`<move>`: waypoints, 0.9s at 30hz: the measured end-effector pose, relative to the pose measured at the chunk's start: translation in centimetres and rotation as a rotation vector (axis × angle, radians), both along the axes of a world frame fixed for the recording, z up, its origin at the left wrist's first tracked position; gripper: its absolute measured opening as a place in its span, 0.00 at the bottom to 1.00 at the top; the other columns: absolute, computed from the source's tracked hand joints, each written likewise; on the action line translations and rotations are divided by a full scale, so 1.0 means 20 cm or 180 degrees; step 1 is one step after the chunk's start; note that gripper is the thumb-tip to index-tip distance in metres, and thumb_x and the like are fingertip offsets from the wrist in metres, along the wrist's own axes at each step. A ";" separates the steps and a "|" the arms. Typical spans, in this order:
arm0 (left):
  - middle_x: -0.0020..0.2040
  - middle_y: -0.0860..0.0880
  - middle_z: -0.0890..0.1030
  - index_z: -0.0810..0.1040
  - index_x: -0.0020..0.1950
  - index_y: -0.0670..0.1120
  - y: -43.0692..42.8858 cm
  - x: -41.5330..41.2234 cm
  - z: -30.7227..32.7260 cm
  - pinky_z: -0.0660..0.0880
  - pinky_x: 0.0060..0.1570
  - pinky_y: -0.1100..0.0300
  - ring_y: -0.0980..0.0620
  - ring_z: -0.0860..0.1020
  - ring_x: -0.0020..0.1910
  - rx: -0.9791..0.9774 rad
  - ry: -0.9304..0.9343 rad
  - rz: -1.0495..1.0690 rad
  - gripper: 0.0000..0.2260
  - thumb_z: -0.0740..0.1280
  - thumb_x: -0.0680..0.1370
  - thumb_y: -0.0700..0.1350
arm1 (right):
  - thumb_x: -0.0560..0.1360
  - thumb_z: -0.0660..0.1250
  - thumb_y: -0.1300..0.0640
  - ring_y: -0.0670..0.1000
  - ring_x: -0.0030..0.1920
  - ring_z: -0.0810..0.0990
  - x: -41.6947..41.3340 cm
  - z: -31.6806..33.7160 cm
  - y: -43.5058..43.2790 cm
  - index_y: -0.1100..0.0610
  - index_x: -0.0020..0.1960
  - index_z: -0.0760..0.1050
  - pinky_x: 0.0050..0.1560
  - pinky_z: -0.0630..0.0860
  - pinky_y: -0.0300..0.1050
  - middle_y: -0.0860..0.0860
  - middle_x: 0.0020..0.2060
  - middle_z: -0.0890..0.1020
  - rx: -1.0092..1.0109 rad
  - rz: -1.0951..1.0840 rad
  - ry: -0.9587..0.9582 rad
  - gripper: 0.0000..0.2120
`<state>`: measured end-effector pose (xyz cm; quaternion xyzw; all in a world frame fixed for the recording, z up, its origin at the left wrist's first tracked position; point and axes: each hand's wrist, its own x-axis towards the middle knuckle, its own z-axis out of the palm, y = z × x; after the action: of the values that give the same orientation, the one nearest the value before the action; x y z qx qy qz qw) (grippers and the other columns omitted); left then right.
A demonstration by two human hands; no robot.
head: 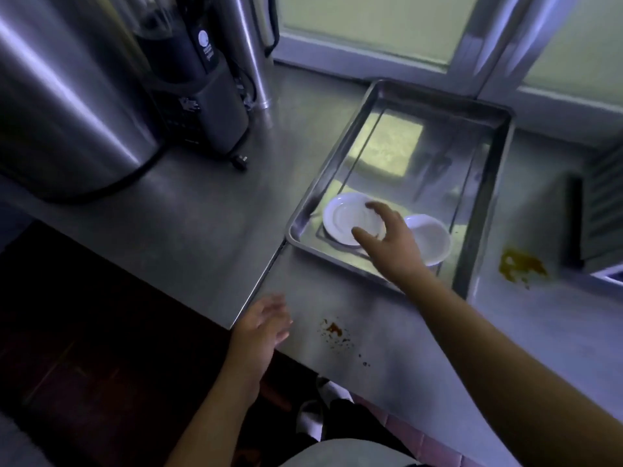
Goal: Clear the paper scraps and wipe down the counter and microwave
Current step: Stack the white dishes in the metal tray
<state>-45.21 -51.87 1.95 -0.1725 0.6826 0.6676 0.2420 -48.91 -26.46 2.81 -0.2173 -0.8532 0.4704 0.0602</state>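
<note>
The steel counter [209, 210] carries an orange-brown stain [335, 332] near its front edge and a larger yellow-brown stain [521, 264] at the right. My right hand [391, 244] reaches into a steel tray [485, 203], fingers spread over a white saucer [347, 219], touching or just above it. A white bowl [433, 237] sits beside the saucer, partly hidden by my hand. My left hand [263, 328] hovers open at the counter's front corner, holding nothing. No paper scraps or cloth show.
A large steel urn [64, 96] and a dark blender [199, 82] with a cord stand at the back left. A second steel cylinder [253, 45] is behind them. A grey ribbed appliance [600, 210] sits at the right edge. Windows run along the back.
</note>
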 end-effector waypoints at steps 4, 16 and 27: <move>0.49 0.49 0.84 0.82 0.51 0.49 0.09 0.14 0.01 0.76 0.47 0.59 0.51 0.82 0.48 0.0245 0.0129 -0.0447 0.08 0.67 0.79 0.36 | 0.76 0.72 0.56 0.47 0.59 0.79 0.65 0.09 -0.12 0.49 0.63 0.77 0.59 0.74 0.43 0.46 0.59 0.81 -0.0498 -0.0855 0.0110 0.16; 0.47 0.49 0.85 0.83 0.50 0.48 0.61 0.89 -0.02 0.78 0.40 0.67 0.57 0.83 0.43 0.0515 0.0071 -0.2263 0.08 0.68 0.78 0.36 | 0.76 0.67 0.69 0.49 0.44 0.80 1.93 0.09 -0.13 0.53 0.47 0.83 0.43 0.76 0.44 0.53 0.47 0.85 -0.1537 -0.3002 0.0028 0.12; 0.49 0.45 0.83 0.81 0.52 0.47 1.21 1.92 0.09 0.79 0.50 0.56 0.52 0.81 0.47 0.0156 0.0302 -0.3078 0.06 0.67 0.79 0.37 | 0.79 0.63 0.70 0.56 0.42 0.78 2.97 0.08 0.38 0.68 0.54 0.79 0.37 0.73 0.44 0.63 0.42 0.79 -0.2512 -0.3849 0.0913 0.08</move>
<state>-6.89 -27.60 3.65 0.2007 0.6790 0.5016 0.4971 10.59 -18.87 4.45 -0.5917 -0.3353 0.6509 0.3374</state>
